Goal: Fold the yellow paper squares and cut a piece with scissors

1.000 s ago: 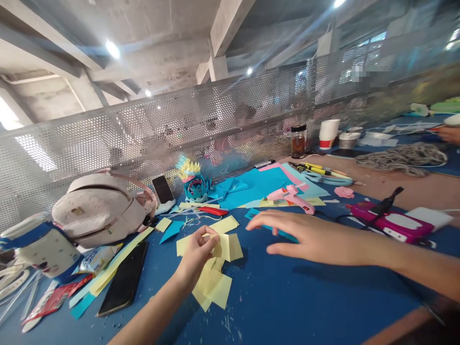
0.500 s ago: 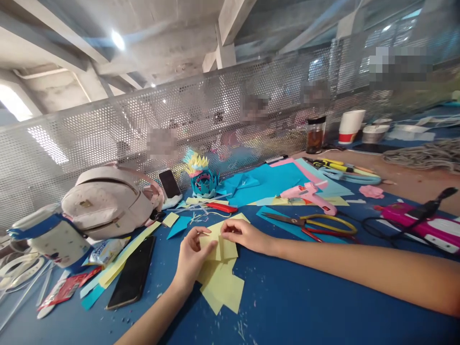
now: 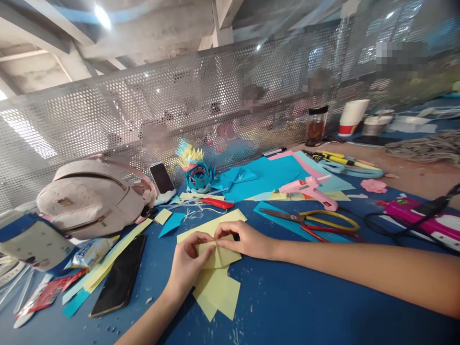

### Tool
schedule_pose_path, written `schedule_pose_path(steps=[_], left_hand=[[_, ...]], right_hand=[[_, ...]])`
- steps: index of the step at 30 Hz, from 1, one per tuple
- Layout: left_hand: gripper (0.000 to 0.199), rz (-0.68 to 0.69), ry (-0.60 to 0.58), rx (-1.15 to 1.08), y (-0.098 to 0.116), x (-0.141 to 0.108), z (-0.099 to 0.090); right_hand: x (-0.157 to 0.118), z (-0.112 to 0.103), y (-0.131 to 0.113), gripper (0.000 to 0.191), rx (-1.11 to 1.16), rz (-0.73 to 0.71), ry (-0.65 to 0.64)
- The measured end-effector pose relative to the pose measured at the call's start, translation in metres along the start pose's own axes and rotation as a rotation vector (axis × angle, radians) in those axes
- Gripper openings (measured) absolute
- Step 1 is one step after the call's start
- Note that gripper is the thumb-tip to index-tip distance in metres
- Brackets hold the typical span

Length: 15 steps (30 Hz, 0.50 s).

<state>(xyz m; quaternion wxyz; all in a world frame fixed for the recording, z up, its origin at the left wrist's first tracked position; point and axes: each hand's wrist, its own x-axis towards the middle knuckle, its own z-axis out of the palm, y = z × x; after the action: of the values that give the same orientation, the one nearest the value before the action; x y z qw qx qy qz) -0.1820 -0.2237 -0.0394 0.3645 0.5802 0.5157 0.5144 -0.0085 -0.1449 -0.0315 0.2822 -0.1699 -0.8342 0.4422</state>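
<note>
A small creased piece of yellow paper [image 3: 211, 255] is pinched by both hands in the middle of the head view. My left hand [image 3: 192, 256] grips its left side, thumb on top. On its upper right, my right hand [image 3: 242, 238] is closed, its fingertips meeting those of my left hand at the top edge. More yellow sheets [image 3: 221, 292] lie on the blue table [image 3: 294, 297] below the hands, and a larger yellow sheet [image 3: 232, 216] lies behind them.
Scissors [image 3: 287, 215], a pink glue gun [image 3: 309, 189] and blue paper [image 3: 266, 175] lie right and behind. A red cutter [image 3: 217, 203] and folded-paper model [image 3: 197, 175] stand beyond the hands. Left are a phone [image 3: 122, 278], backpack [image 3: 89, 196] and mug [image 3: 36, 244].
My fingertips have come together at the top edge of the small yellow paper, which now looks flatter. The camera view has shifted slightly.
</note>
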Motion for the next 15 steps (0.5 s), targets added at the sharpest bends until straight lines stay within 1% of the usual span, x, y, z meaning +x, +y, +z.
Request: schedule_pose_path(steps=[5,9,15], left_hand=[[0.008,0.019,-0.005,0.021,0.0032,-0.0004,-0.0001],[0.008,0.003,-0.031,0.035,0.0071,-0.0010,-0.0006],[0.008,-0.003,-0.019,0.043,0.0076,-0.0003,-0.0010]], right_hand=[[-0.0016,0.0001,-0.0046,0.015,0.014,-0.021,0.015],[-0.0026,0.0001,-0.0069,0.012,0.018,-0.046,0.015],[-0.0028,0.0005,-0.0058,0.011,0.032,-0.057,-0.001]])
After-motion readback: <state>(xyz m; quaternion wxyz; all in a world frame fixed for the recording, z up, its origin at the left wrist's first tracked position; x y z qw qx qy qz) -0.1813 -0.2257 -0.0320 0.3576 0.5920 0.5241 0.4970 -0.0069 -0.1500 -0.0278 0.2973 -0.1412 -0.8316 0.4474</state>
